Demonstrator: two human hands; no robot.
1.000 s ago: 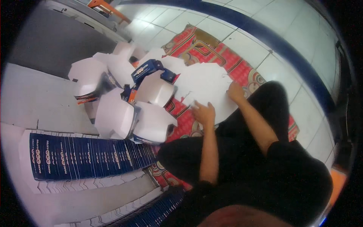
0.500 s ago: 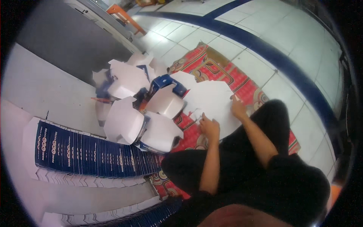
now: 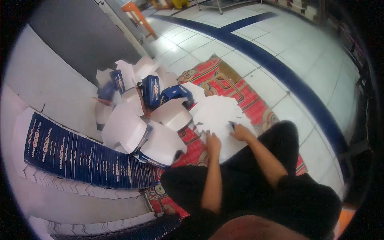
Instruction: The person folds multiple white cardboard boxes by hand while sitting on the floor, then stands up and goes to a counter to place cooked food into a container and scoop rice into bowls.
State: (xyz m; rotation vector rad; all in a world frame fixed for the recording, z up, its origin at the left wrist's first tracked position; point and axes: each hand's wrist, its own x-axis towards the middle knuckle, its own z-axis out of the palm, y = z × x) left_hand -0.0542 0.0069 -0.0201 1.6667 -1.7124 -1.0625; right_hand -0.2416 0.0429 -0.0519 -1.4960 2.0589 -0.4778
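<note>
A flat white cardboard box blank [image 3: 218,110] with cut flaps lies before my crossed legs. My left hand [image 3: 213,145] is closed on its near left edge. With its fingers bent together, my right hand [image 3: 242,133] grips a small flap on the right, where a bit of dark blue underside shows. Just left of the blank sit several partly folded boxes, white inside and blue outside, among them an open white box [image 3: 171,113] and a blue-sided box [image 3: 152,91]. My fingers hide the exact folds under them.
A long row of stacked blue blanks [image 3: 86,156] runs along the left, with another stack [image 3: 116,229] at the lower left. Beneath the work lies a red patterned mat [image 3: 252,96] on the white tiled floor [image 3: 304,52]. A grey panel [image 3: 72,36] stands at the upper left.
My right hand has come inward from the blank's right edge and turned up a flap. The view has shifted, showing more blue sides of the boxes behind.
</note>
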